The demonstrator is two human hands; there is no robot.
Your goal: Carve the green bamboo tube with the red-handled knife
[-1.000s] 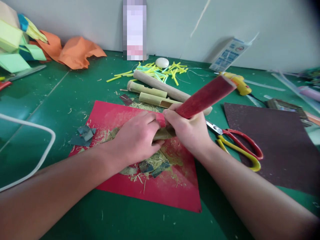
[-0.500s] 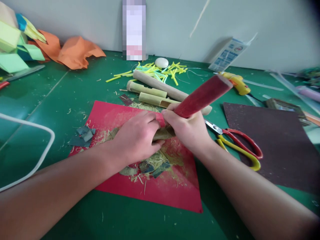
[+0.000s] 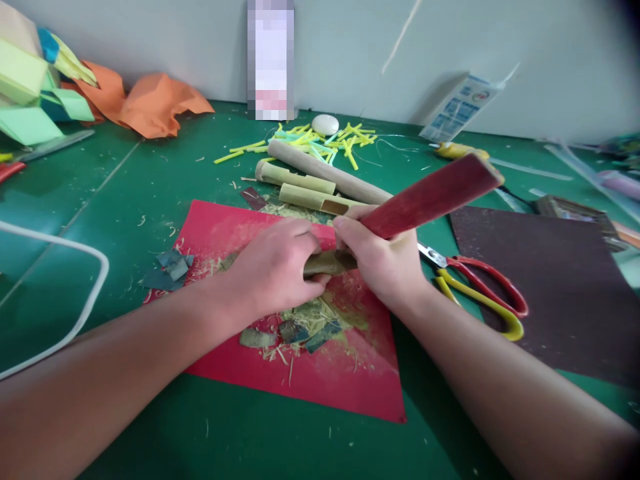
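My left hand (image 3: 277,270) is wrapped round a piece of bamboo tube (image 3: 330,265) above the red sheet (image 3: 225,363). My right hand (image 3: 387,257) grips a tool with a flat red handle (image 3: 435,193), which slants up to the right. The tool's working end is hidden behind my right fingers, close to the right part of the bamboo. Pale shavings (image 3: 315,317) and scraps of dark sandpaper (image 3: 323,335) lie on the sheet below my hands.
Two cut bamboo tubes (image 3: 295,179) and a wooden rod (image 3: 325,170) lie behind the hands, near yellow-green strips (image 3: 350,143) and a white oval object (image 3: 325,125). Scissors (image 3: 480,293) rest at right on a dark sheet (image 3: 550,287). A white cable (image 3: 95,287) curves at left.
The red handle has tipped lower and farther right as my right hand turned. More of the bamboo shows between my hands, while my left hand keeps nearly the same place.
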